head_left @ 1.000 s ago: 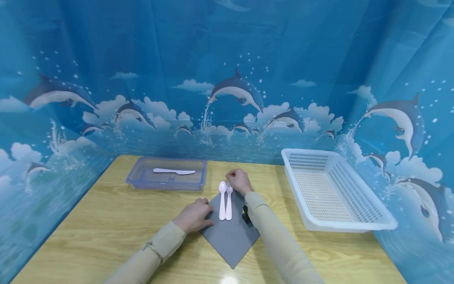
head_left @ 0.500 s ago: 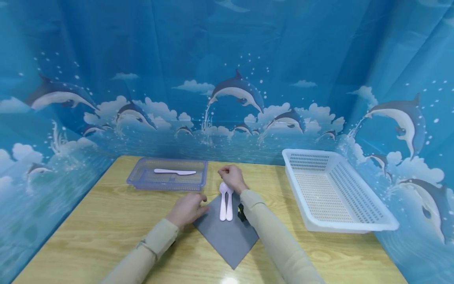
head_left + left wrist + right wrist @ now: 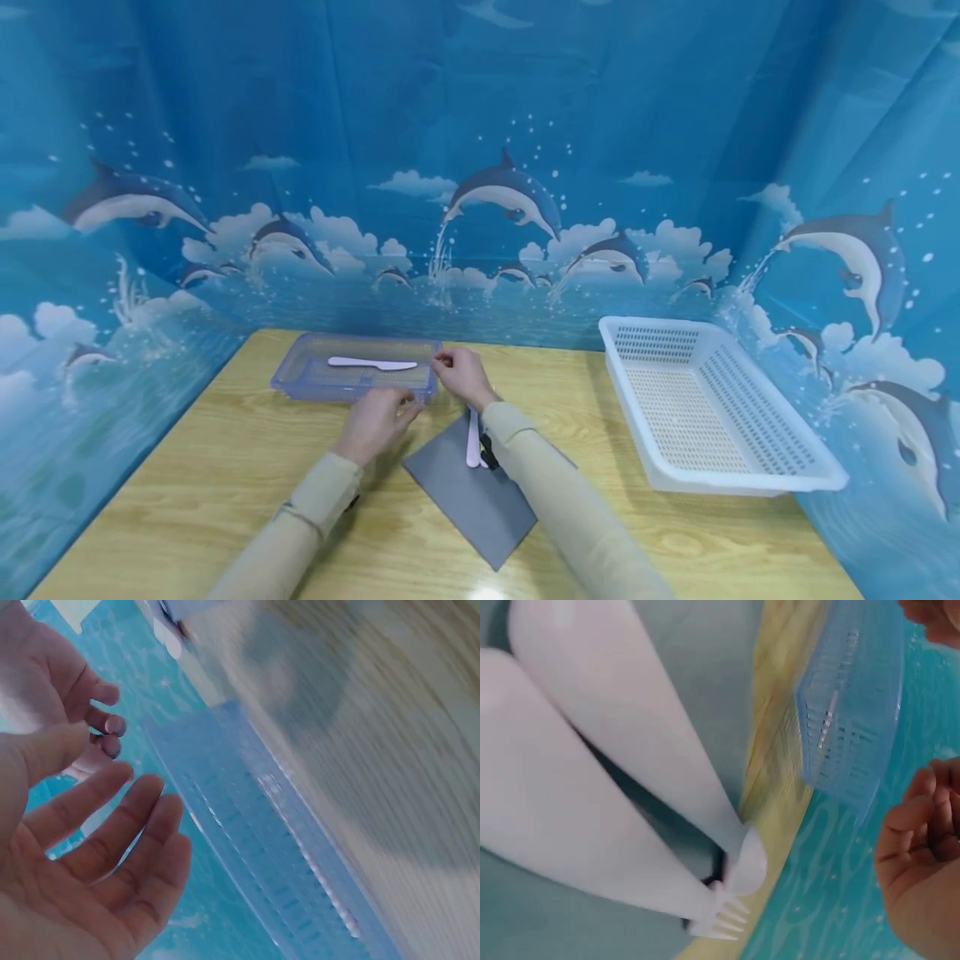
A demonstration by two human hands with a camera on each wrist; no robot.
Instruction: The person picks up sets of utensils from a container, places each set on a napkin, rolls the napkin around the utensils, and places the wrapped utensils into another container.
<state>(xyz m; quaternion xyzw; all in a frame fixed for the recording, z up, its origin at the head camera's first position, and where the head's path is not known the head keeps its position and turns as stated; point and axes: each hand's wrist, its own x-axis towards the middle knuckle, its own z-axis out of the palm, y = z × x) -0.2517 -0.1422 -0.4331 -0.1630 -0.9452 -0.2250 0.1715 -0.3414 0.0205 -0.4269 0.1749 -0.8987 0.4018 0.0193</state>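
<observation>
A pink plastic knife (image 3: 372, 364) lies in the shallow purple basket (image 3: 307, 390) at the back left. At that basket's right front corner is my left hand (image 3: 377, 423), its fingers loosely bent around nothing. My right hand (image 3: 465, 377) hovers by the basket's right end, fingers loosely curled and holding nothing. A pink spoon (image 3: 473, 437) and a matching fork (image 3: 721, 919) lie side by side on a grey cloth napkin (image 3: 480, 510) turned like a diamond. In the head view my right hand and forearm cover most of the fork and the spoon's bowl.
A large white perforated basket (image 3: 671, 417) stands on the right side of the wooden table (image 3: 187, 500). Behind and beside the table hangs a blue curtain (image 3: 390, 100) printed with dolphins.
Both hands have moved left and away from me, from around the napkin to the purple basket. The spoon, fork and knife have stayed in place.
</observation>
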